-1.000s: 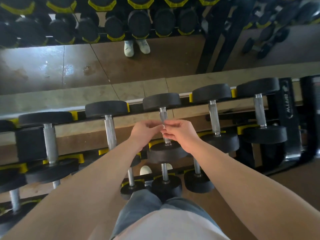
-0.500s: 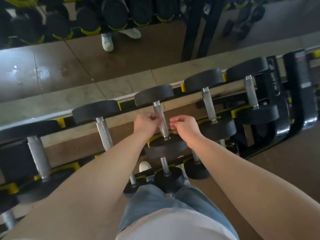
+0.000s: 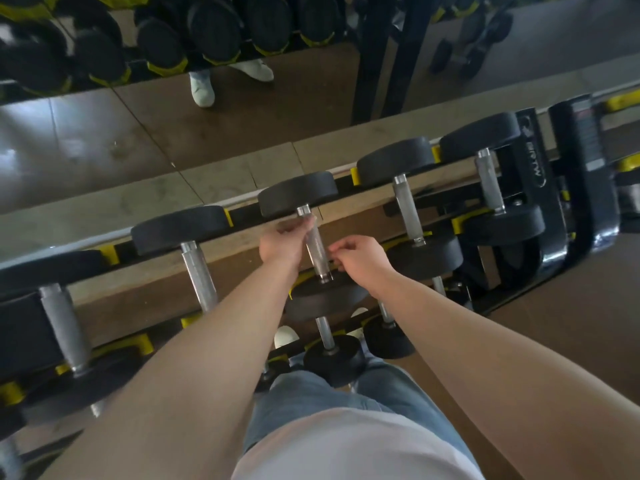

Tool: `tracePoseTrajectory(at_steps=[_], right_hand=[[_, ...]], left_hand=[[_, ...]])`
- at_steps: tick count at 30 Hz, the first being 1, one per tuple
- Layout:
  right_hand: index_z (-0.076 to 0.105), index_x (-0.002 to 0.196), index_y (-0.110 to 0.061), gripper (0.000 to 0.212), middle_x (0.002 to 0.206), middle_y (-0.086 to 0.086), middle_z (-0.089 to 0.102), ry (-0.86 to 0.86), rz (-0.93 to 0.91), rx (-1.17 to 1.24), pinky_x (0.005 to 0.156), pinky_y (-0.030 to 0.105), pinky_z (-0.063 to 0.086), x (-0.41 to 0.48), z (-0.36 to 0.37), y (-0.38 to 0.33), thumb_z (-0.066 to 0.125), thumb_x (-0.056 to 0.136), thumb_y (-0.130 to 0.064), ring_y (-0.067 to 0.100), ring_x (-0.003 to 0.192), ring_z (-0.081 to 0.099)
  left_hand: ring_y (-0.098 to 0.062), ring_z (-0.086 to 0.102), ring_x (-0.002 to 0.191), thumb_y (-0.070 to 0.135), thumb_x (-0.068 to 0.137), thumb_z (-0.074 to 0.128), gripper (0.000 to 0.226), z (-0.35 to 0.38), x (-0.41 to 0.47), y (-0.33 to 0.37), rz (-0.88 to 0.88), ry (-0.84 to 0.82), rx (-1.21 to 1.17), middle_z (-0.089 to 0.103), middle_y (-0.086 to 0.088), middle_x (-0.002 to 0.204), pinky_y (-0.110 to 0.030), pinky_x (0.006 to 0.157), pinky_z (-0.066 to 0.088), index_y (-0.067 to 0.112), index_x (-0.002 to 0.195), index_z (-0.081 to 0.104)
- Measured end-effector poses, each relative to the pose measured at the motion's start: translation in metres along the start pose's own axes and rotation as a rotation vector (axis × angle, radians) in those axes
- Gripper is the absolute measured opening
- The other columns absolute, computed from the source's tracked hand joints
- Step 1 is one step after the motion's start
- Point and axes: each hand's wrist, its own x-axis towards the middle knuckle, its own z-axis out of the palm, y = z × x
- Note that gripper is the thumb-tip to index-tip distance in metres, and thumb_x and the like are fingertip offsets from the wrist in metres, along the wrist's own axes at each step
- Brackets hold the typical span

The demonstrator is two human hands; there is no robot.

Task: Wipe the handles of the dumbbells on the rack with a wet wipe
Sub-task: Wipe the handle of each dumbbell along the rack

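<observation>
Mid-frame on the rack [image 3: 242,216], the left hand [image 3: 280,244] gripped one handle's [image 3: 317,249] top, the right hand [image 3: 360,258] curled beside it, hold unclear; no wipe visible, the other dumbbells apparently left to do.

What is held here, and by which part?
The middle dumbbell, by the upper end of its handle; whether a wipe lies between cannot be told.
</observation>
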Motion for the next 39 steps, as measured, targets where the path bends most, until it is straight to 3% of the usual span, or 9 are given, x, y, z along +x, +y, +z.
tracePoseTrajectory(at_steps=[6,9,13,18,24,28,31,36,39], right_hand=[[0.069,0.095,-0.037,0.020,0.102,-0.010,0.071,-0.014,-0.044,-0.086,0.092,0.032,0.053,-0.001,0.002,0.002,0.060,0.100,-0.020,0.010,0.099,0.066],[0.070,0.096,-0.035,0.020,0.101,-0.009,0.072,-0.016,-0.045,-0.082,0.086,0.028,0.054,-0.002,0.001,0.001,0.059,0.100,-0.019,0.009,0.095,0.067],[0.071,0.099,-0.032,0.019,0.098,-0.010,0.072,-0.043,-0.026,-0.085,0.084,0.027,0.055,-0.002,-0.001,-0.001,0.059,0.100,-0.018,0.009,0.093,0.068],[0.072,0.104,-0.031,0.019,0.100,-0.010,0.071,-0.063,-0.042,-0.143,0.089,0.028,0.052,-0.003,0.000,-0.003,0.057,0.101,-0.019,0.008,0.096,0.066],[0.073,0.108,-0.030,0.018,0.107,-0.009,0.070,-0.065,-0.053,-0.206,0.094,0.032,0.054,-0.004,0.002,-0.004,0.058,0.101,-0.021,0.008,0.098,0.064],[0.071,0.105,-0.032,0.017,0.106,-0.009,0.070,-0.068,-0.050,-0.189,0.094,0.034,0.055,-0.005,0.001,-0.004,0.058,0.100,-0.022,0.009,0.097,0.065],[0.070,0.102,-0.034,0.018,0.108,-0.009,0.070,-0.068,-0.056,-0.197,0.098,0.035,0.053,-0.006,0.001,-0.005,0.058,0.100,-0.021,0.009,0.101,0.065],[0.072,0.108,-0.032,0.018,0.109,-0.010,0.070,-0.066,-0.065,-0.227,0.096,0.032,0.052,-0.006,0.003,-0.003,0.058,0.101,-0.022,0.008,0.102,0.064],[0.072,0.110,-0.028,0.019,0.112,-0.009,0.069,-0.064,-0.079,-0.276,0.092,0.027,0.049,-0.007,0.004,-0.004,0.058,0.102,-0.021,0.008,0.103,0.063]], left_hand=[[-0.017,0.069,0.091,0.034,0.083,0.085,0.017,-0.012,-0.013,-0.039,-0.041,-0.259,0.354,0.075,0.000,0.093,-0.033,0.079,0.056,0.021,0.088,0.075],[-0.010,0.063,0.092,0.037,0.084,0.083,0.016,-0.009,-0.008,-0.029,0.053,-0.180,0.337,0.072,0.007,0.100,-0.028,0.074,0.048,0.025,0.090,0.075],[-0.013,0.061,0.101,0.040,0.084,0.082,0.015,-0.004,0.005,-0.001,0.108,-0.017,0.146,0.068,0.013,0.098,-0.030,0.087,0.044,0.033,0.087,0.070],[-0.018,0.065,0.100,0.047,0.082,0.082,0.028,-0.012,-0.001,-0.011,0.011,-0.094,0.200,0.072,0.003,0.105,-0.036,0.089,0.053,0.027,0.099,0.073],[-0.015,0.067,0.092,0.035,0.084,0.084,0.017,-0.023,-0.009,-0.036,0.032,-0.327,0.526,0.074,0.003,0.096,-0.037,0.088,0.057,0.021,0.089,0.075],[-0.019,0.065,0.105,0.041,0.080,0.085,0.018,-0.016,0.000,-0.016,0.086,-0.146,0.293,0.073,0.005,0.106,-0.039,0.096,0.053,0.029,0.088,0.073],[-0.016,0.066,0.095,0.035,0.084,0.083,0.016,-0.013,0.007,0.006,0.071,-0.038,0.037,0.073,0.004,0.095,-0.034,0.093,0.051,0.028,0.088,0.070],[-0.012,0.054,0.066,0.042,0.091,0.074,0.028,-0.027,-0.002,-0.008,-0.017,-0.306,0.238,0.069,-0.003,0.091,-0.030,0.067,0.048,0.021,0.110,0.070],[-0.013,0.059,0.073,0.040,0.092,0.074,0.018,-0.031,-0.012,-0.030,-0.039,-0.373,0.360,0.072,-0.004,0.094,-0.030,0.074,0.047,0.024,0.100,0.073]])
